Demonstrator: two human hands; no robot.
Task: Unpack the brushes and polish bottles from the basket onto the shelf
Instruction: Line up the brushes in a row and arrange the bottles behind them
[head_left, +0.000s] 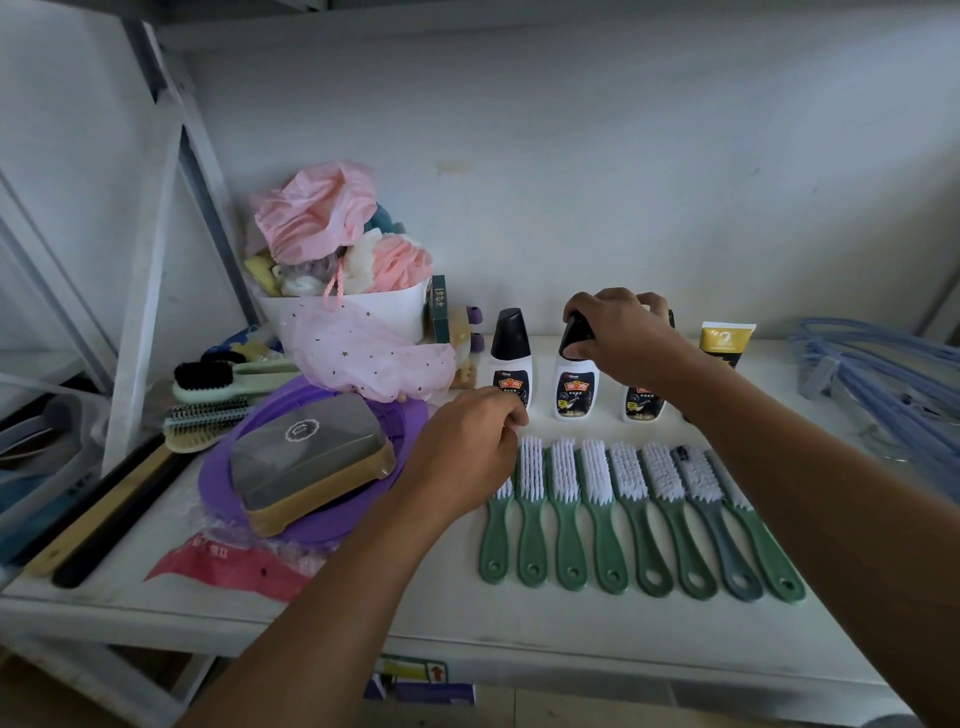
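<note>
Dim, cool, even light; soft shadows beneath both forearms on the shelf (519, 618). Wide-angle bending at edges; slight softness throughout.

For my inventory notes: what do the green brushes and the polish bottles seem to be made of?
Green brushes: probably moulded plastic handles, of smooth even colour with hanging holes; white bristles look synthetic. Polish bottles: apparently glossy white plastic with black caps and printed labels.
</note>
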